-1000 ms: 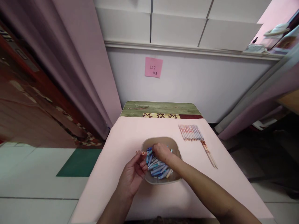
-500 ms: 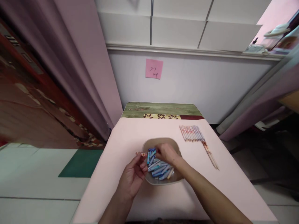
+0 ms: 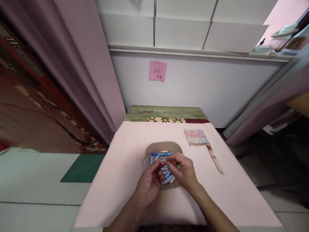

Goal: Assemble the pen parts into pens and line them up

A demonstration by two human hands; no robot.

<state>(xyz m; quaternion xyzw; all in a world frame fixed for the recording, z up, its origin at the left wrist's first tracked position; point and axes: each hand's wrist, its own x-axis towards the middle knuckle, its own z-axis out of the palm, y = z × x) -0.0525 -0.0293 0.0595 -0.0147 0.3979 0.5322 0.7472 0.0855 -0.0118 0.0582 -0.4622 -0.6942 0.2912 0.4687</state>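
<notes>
My left hand (image 3: 151, 183) pinches a short orange-and-white pen cap (image 3: 162, 162) with a hollow end, held over the beige plastic bin (image 3: 147, 149). Close against it, the thumb and fingers of my right hand (image 3: 184, 169) are pressed together around something small and pale that I cannot make out. Below both hands lie many blue and light-blue pen pieces (image 3: 167, 175). An orange patterned piece (image 3: 164, 151) rests by the bin's far wall. My hands hide part of the contents.
To the right of the bin, a row of slim patterned pens (image 3: 196, 137) lies side by side on the pink-covered table (image 3: 125, 154). Two beige pens (image 3: 215, 160) lie at an angle just nearer. A pink note (image 3: 157, 71) sticks to the wall behind.
My right hand has come up out of the bin toward the pen cap in my left hand. My left hand has moved right, over the bin, and the two hands now meet.
</notes>
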